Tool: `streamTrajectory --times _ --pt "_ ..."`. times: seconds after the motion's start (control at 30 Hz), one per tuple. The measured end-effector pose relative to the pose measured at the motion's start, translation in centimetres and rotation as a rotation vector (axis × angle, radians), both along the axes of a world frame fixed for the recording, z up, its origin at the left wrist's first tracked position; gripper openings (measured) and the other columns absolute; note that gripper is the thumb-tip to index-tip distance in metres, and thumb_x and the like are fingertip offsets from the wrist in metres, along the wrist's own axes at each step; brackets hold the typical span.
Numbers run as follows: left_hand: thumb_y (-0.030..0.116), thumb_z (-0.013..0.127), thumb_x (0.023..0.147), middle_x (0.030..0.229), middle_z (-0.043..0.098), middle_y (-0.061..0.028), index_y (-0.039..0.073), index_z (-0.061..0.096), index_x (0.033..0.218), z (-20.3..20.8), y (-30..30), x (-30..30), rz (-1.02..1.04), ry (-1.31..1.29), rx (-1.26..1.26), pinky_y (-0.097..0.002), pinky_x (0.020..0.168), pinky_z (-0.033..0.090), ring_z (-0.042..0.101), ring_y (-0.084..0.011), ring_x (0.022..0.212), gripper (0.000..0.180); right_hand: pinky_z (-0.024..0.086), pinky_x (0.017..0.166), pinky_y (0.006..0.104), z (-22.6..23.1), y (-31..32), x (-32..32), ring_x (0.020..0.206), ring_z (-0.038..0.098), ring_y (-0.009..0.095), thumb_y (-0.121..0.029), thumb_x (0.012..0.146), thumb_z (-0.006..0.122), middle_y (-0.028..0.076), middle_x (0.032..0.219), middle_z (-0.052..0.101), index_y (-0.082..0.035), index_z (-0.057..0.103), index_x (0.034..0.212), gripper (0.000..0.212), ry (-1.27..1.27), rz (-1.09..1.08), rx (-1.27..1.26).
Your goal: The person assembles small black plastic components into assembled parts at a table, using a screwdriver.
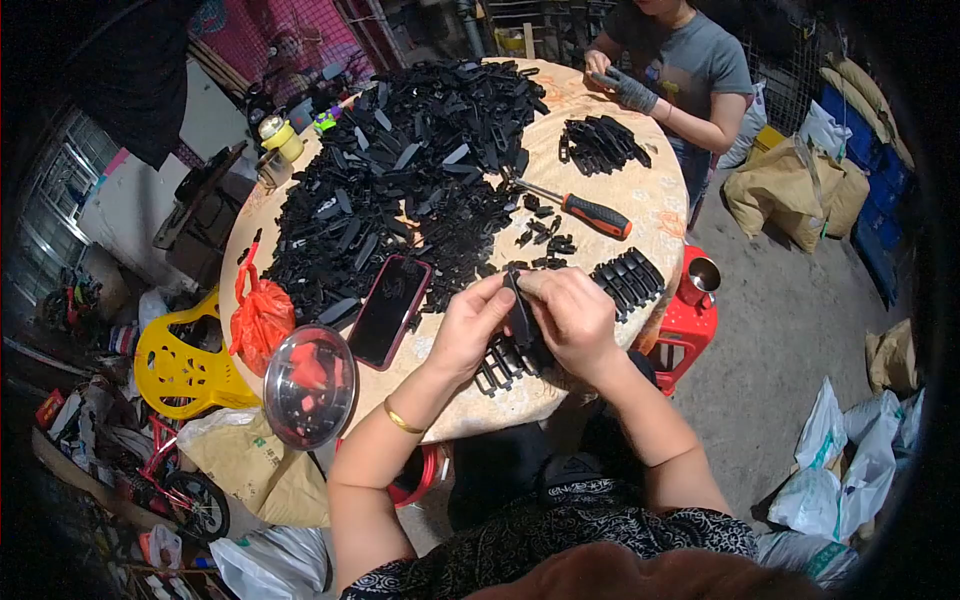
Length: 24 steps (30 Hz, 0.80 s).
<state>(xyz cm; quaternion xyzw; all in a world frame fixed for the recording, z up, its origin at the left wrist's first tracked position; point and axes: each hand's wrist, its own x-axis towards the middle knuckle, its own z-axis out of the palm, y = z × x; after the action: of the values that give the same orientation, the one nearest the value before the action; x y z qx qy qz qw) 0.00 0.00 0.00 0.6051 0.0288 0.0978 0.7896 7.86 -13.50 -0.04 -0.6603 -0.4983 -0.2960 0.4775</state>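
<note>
Between my hands, over the near edge of the round table, is a narrow black plastic part [519,318] held upright. My left hand [468,325] pinches its left side near the top. Curled fingers of my right hand [577,318] close on it from the right; their tips are partly hidden. Beneath my hands lies a row of black plastic pieces [503,368], partly covered. Another neat row of black pieces [630,282] is right of my right hand. Small loose black bits [543,235] and a screwdriver [598,216] with a black-and-orange handle lie beyond.
A large heap of black parts [400,160] covers the table's far left. Nearer are a phone [392,310], a clear bowl [310,388] with red fruit pieces and a red bag [262,318]. Across sits a person [690,70] with a gloved hand. A red stool [685,325] holds a metal cup.
</note>
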Motion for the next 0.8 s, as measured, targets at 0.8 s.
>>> streamTrajectory --times 0.8 --pt "0.003 0.056 0.084 0.089 0.061 -0.0131 -0.002 0.043 0.114 1.1 4.6 -7.1 0.137 0.33 0.137 -0.0245 0.067 0.049 0.059 -0.0149 0.077 0.033 0.045 0.077 0.0375 1.0 0.1 -0.6 0.087 0.055 0.03 -0.014 0.078 0.058 0.014 0.094 0.056 -0.006 0.057 0.107 0.03 0.069 0.264 -0.336"
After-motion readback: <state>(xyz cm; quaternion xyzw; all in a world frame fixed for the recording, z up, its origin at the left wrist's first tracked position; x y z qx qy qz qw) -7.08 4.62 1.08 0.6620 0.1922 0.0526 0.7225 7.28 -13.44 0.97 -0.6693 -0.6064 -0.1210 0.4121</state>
